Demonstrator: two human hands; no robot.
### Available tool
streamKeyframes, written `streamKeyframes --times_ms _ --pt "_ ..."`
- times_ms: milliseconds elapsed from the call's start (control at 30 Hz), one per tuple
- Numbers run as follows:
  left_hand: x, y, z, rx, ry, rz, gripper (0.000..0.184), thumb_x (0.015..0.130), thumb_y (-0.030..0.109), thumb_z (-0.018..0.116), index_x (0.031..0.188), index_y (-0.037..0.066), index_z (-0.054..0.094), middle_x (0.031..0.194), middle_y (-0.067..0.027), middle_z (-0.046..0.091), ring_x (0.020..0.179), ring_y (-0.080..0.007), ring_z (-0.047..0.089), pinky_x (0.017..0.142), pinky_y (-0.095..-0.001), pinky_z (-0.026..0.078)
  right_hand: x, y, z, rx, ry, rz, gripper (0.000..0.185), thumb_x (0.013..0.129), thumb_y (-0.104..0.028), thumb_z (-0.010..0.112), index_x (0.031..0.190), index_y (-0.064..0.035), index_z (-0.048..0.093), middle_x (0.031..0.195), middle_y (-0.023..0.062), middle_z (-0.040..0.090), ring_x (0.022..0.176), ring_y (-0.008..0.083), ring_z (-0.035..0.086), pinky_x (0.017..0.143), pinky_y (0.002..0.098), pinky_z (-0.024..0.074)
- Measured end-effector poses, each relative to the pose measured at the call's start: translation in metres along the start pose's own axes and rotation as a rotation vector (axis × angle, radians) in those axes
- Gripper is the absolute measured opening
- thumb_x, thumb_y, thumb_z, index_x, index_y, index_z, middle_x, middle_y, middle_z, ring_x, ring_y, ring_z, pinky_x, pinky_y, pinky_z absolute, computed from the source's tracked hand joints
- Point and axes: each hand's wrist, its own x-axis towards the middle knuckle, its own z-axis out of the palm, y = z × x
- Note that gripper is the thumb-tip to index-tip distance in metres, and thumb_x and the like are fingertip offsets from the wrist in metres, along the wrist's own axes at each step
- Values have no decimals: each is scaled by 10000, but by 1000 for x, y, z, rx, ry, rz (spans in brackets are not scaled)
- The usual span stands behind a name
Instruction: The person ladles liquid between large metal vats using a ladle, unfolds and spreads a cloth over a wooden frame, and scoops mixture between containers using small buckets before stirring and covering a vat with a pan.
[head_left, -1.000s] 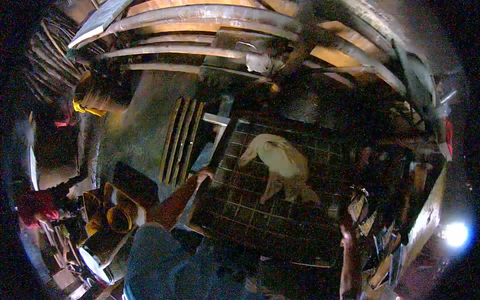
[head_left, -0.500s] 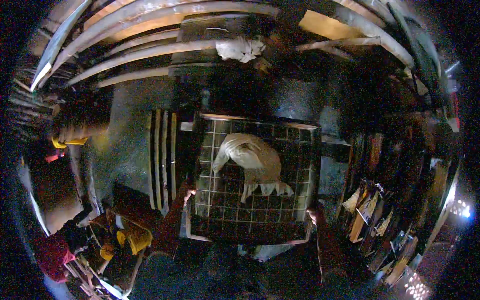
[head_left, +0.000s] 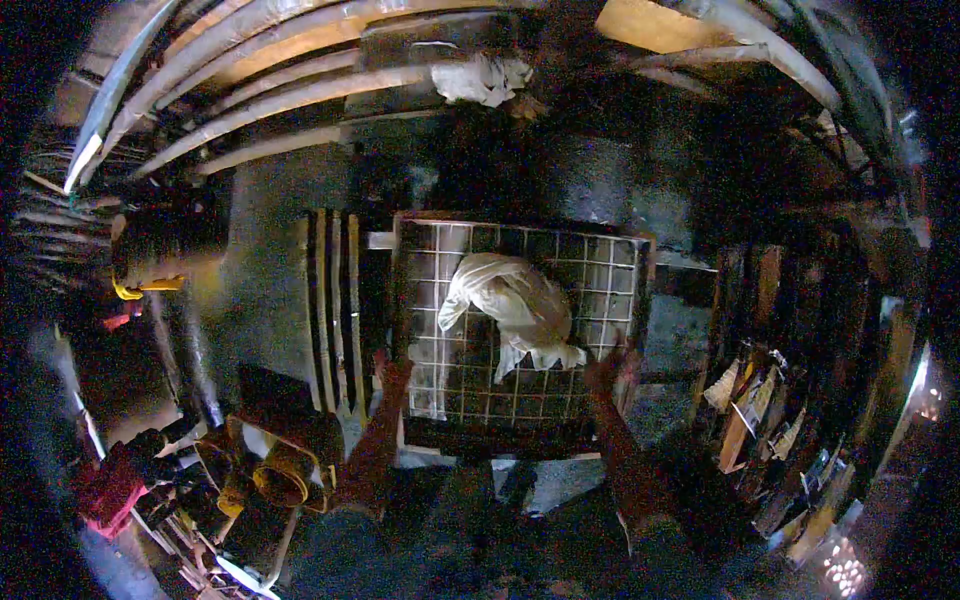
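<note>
A square wooden frame with a wire grid (head_left: 464,402) lies flat in front of me. On its middle rests a crumpled whitish cloth (head_left: 530,310), bent into a curve with a ragged lower edge. My left hand (head_left: 392,374) is at the frame's left side, its fingers seeming apart in the dim light. Over the right part of the grid is my right hand (head_left: 607,370), fingers spread and just right of the cloth's lower corner. Neither hand touches the cloth visibly, and shadow hides whether they touch the frame.
Left of the frame stand several upright slats (head_left: 337,310). Yellow-rimmed containers (head_left: 282,480) and a red cloth (head_left: 108,497) are at lower left. Wood scraps (head_left: 745,415) lie to the right. Long poles (head_left: 290,95) and another white bundle (head_left: 482,80) are at the far side.
Both hands were gripping the frame's sides; now their fingers are looser and the right hand has shifted inward over the grid. The frame appears slightly higher in view and more level.
</note>
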Motion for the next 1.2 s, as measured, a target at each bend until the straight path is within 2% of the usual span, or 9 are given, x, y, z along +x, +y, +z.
streamKeyframes --times_ms 167,367,500,600,733,767,833,1033,1200 --pt "-59 -4 19 -13 230 168 464 720 375 695 1086 102 610 819 -130 635 718 -277 611 671 -381 489 32 -39 64 6 2 -120 444 741 -379 670 1075 -96 595 1098 90 595 999 227 549 844 381 446" --pt "-135 5 35 33 -20 355 460 726 379 695 1091 112 612 793 -129 638 688 -282 618 646 -385 497 -56 -35 43 40 40 -369 433 736 -371 674 1069 -103 599 1089 90 600 996 227 552 840 381 448" --pt "-203 27 56 98 -196 601 457 730 383 694 1094 119 614 775 -129 641 668 -284 622 629 -388 502 -199 -5 -41 -592 386 -976 426 733 -365 676 1065 -108 601 1083 91 604 994 227 553 837 381 449" --pt "-281 36 69 170 -311 816 454 732 385 694 1096 124 615 762 -129 643 653 -286 625 616 -390 506 -320 14 -111 248 -53 -584 386 711 -245 696 1052 -93 599 1119 126 572 1029 258 534 842 370 442" --pt "-391 32 65 247 -373 1072 451 736 388 694 1099 131 617 744 -128 645 633 -289 629 599 -393 511 -405 103 -228 -426 411 -1012 391 702 -120 680 1074 -50 580 1092 125 556 980 275 535 843 349 432" --pt "-411 33 57 274 -377 1131 450 737 389 694 1100 133 617 740 -128 646 628 -290 630 595 -394 513 -450 70 -219 -6 584 -1020 345 744 -114 643 1073 -37 577 1022 108 565 917 269 546 829 344 435" --pt "-446 39 34 347 -387 1212 449 739 390 694 1101 136 618 731 -128 647 619 -291 632 586 -395 515 -532 22 -236 -334 1210 -1047 238 862 -150 541 1065 -29 571 866 69 574 759 230 554 765 318 442" --pt "-548 72 -51 241 -443 1385 200 832 268 629 983 150 684 747 -160 640 587 -252 628 565 -364 498 -642 27 -268 131 1143 -1056 203 927 -174 488 993 4 558 814 58 562 740 133 507 692 259 422" --pt "-608 99 -100 -437 -599 775 153 825 -8 513 930 -5 625 703 -52 615 532 -110 541 498 -264 461 -699 5 -282 209 1278 -1237 177 881 -181 583 924 -10 592 827 41 579 772 121 522 725 263 431"
